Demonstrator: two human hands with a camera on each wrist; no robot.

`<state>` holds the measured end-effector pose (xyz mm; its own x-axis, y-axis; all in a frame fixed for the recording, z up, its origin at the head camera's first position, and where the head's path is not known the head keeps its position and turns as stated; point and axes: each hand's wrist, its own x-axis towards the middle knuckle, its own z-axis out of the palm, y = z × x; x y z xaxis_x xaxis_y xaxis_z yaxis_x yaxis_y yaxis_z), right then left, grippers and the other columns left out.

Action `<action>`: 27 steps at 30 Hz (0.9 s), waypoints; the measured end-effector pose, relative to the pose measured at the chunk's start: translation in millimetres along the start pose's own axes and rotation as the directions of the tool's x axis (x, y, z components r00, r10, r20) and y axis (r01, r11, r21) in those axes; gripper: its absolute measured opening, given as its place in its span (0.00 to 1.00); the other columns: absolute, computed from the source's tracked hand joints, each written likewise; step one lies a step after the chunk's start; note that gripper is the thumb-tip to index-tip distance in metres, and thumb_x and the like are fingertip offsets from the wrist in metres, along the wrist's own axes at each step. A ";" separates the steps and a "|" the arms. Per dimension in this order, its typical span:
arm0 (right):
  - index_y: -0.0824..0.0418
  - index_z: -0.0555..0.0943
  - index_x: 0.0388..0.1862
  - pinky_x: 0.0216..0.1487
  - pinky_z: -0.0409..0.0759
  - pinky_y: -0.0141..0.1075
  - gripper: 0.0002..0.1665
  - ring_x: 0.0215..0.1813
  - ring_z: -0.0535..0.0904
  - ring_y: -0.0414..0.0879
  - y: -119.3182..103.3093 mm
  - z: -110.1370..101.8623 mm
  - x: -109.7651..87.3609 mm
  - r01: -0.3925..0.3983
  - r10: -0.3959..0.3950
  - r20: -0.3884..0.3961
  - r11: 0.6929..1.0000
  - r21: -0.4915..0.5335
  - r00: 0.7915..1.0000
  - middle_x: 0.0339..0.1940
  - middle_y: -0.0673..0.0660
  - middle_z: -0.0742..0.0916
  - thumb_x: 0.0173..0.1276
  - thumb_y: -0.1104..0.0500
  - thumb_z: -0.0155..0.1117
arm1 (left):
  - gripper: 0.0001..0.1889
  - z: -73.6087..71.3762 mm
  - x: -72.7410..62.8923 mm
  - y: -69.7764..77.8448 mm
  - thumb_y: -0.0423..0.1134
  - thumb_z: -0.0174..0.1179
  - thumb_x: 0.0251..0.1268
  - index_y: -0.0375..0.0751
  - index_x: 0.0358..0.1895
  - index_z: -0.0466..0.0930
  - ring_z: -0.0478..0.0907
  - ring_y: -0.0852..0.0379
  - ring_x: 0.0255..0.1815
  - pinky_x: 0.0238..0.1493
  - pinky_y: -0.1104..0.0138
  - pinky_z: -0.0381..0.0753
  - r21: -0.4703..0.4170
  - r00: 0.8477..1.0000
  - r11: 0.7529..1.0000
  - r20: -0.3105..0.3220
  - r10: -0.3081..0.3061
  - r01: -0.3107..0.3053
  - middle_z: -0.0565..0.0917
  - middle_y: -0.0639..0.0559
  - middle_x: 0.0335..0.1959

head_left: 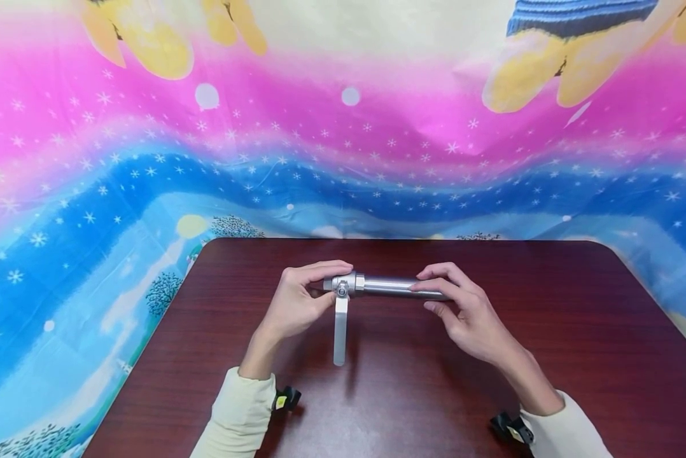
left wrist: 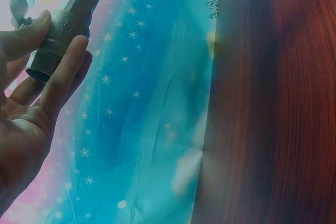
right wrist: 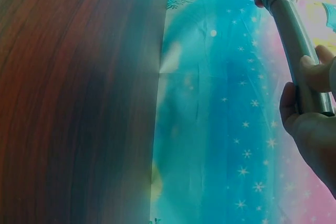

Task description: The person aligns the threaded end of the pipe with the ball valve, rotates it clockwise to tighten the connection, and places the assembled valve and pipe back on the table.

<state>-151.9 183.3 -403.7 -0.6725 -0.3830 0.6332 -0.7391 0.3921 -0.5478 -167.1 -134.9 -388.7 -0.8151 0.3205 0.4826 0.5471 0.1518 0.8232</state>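
A steel ball valve point(head_left: 343, 284) with a long flat lever handle point(head_left: 340, 331) is joined to a straight metal pipe point(head_left: 389, 286). Both are held up over the table, the pipe lying roughly level from left to right. My left hand point(head_left: 297, 299) grips the valve body between thumb and fingers, and the lever points toward me. At the other end, my right hand point(head_left: 469, 312) holds the pipe with thumb below and fingers above. The valve's open end point(left wrist: 43, 72) faces the left palm in the left wrist view. Fingers partly hide the pipe's right end in the head view.
A dark reddish-brown wooden table point(head_left: 412, 381) lies beneath the hands. Behind it hangs a colourful cloth point(head_left: 320, 146) printed with snowflakes, meeting the table's back edge. Small black wrist cameras point(head_left: 287, 399) are strapped at both cream sleeves point(head_left: 240, 407).
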 end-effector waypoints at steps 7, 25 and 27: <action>0.55 0.88 0.59 0.56 0.76 0.19 0.33 0.59 0.79 0.37 -0.4 -0.7 1.2 -0.023 0.023 0.003 1.000 -0.009 1.000 0.58 0.53 0.85 0.59 0.81 0.73 | 0.26 0.3 0.2 -1.2 0.13 0.63 0.56 0.34 0.58 0.90 0.87 0.56 0.57 0.43 0.66 0.91 -0.004 1.000 1.000 0.000 0.003 -0.003 0.90 0.39 0.59; 0.54 0.88 0.58 0.56 0.73 0.22 0.33 0.62 0.76 0.41 -0.7 1.6 -0.1 -0.006 0.007 0.006 0.999 -0.044 1.000 0.60 0.57 0.82 0.60 0.82 0.72 | 0.26 0.8 1.2 -3.5 0.12 0.64 0.54 0.32 0.56 0.90 0.87 0.50 0.59 0.46 0.67 0.90 0.004 1.000 1.000 -0.003 0.028 -0.028 0.90 0.38 0.58; 0.54 0.87 0.58 0.52 0.74 0.23 0.33 0.58 0.76 0.39 -0.8 1.0 -0.5 -0.012 0.012 0.010 0.998 -0.054 1.000 0.58 0.54 0.82 0.60 0.82 0.72 | 0.26 1.2 1.1 -2.9 0.12 0.64 0.54 0.33 0.56 0.90 0.87 0.51 0.59 0.45 0.67 0.91 0.004 1.000 1.000 0.001 0.023 -0.023 0.90 0.38 0.58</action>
<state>-151.0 182.3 -404.2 -0.6818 -0.3862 0.6213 -0.7281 0.4407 -0.5250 -169.3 -133.9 -390.9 -0.8022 0.3247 0.5010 0.5664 0.1483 0.8107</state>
